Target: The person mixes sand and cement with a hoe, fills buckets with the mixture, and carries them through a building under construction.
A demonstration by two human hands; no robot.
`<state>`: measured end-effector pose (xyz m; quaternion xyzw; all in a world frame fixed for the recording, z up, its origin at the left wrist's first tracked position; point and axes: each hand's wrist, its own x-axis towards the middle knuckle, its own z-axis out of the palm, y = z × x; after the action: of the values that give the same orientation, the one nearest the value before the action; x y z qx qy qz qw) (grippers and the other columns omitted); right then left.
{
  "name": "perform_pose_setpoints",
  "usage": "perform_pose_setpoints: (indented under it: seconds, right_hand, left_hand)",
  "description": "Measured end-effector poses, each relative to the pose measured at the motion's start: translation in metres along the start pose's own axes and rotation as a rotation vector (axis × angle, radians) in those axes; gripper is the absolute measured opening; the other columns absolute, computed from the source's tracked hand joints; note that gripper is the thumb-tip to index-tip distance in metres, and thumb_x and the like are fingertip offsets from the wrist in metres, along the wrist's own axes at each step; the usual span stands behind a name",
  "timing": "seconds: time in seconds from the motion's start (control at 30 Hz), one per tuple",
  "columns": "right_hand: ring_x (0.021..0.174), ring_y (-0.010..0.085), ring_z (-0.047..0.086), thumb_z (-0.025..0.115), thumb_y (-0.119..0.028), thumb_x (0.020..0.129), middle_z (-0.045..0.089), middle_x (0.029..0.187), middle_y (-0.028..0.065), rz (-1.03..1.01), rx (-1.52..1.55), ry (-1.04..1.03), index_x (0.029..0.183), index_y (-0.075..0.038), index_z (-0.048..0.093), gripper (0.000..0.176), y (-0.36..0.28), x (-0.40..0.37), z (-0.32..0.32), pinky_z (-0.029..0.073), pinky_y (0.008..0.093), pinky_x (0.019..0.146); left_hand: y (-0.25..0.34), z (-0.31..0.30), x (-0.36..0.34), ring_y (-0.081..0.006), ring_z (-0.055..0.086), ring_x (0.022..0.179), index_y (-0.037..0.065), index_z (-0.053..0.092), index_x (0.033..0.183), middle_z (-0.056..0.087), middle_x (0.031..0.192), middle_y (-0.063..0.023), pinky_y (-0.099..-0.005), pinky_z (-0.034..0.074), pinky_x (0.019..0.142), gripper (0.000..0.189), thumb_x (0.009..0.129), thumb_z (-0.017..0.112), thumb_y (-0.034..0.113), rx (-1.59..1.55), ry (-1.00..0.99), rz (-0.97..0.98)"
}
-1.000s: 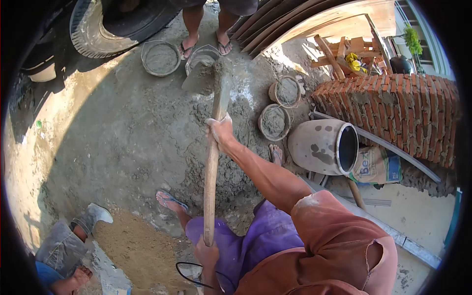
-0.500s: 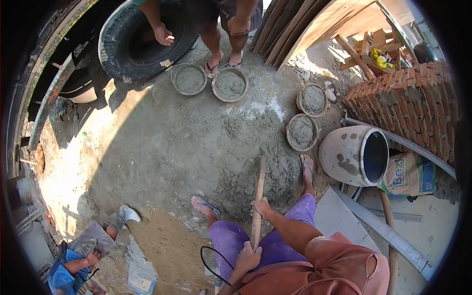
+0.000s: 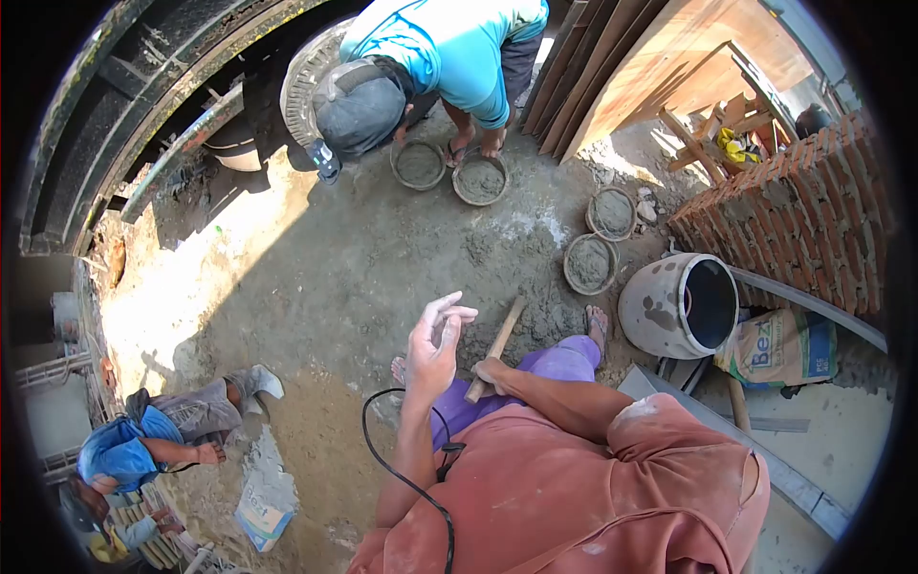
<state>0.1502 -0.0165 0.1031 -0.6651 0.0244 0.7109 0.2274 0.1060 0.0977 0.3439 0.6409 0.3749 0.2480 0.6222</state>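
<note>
My right hand is wrapped round a wooden handle, near its end, close to my lap. The handle slants up and away toward a heap of wet mortar; whatever is at its far end is hidden. My left hand is raised off the handle in front of me, holding nothing, its fingers bent but apart. A thin black cable loops beside my left forearm.
A person in a blue shirt bends over two mortar buckets. Two more mortar buckets stand by a large pot and brick wall. Another person sits at left, near a cement bag.
My left hand has let go of the handle and risen. My right hand still grips it, now closer to my body. The person opposite has bent down with hands at the buckets.
</note>
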Motion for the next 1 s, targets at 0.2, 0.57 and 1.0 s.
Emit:
perform_pose_setpoints:
  seconds: [0.2,0.57,1.0]
  right_hand:
    - [0.089,0.0405,0.065,0.059,-0.038,0.09,0.067,0.099,0.0243,-0.616,-0.752,0.302,0.094,0.0,0.068,0.04,-0.002,0.028,-0.093,0.052,0.0454,0.081]
    - [0.071,0.0227,0.068,0.045,-0.013,0.097,0.068,0.079,0.0163,-0.419,0.232,0.831,0.091,0.002,0.056,0.02,0.096,0.032,-0.292,0.054,0.0323,0.066]
    - [0.073,0.017,0.066,0.052,-0.006,0.093,0.067,0.091,0.0099,-0.235,0.477,0.358,0.112,0.0,0.055,0.019,0.066,0.096,-0.434,0.053,0.0274,0.066]
  left_hand:
    - [-0.1,0.016,-0.002,-0.031,0.064,0.103,-0.004,0.05,0.128,0.066,0.111,-0.0202,-0.0396,0.049,0.09,0.051,0.095,0.056,0.034,0.508,-0.276,-0.387]
    - [-0.178,0.035,-0.005,-0.044,0.043,0.13,-0.006,0.023,0.146,0.043,0.136,-0.0357,-0.0448,0.037,0.107,0.083,0.089,0.061,0.041,0.912,-0.738,-0.679]
    - [-0.203,0.076,-0.026,-0.0416,0.067,0.091,0.0,0.055,0.108,0.067,0.095,-0.0266,-0.0493,0.054,0.078,0.029,0.081,0.06,0.012,1.424,-0.596,-0.907]
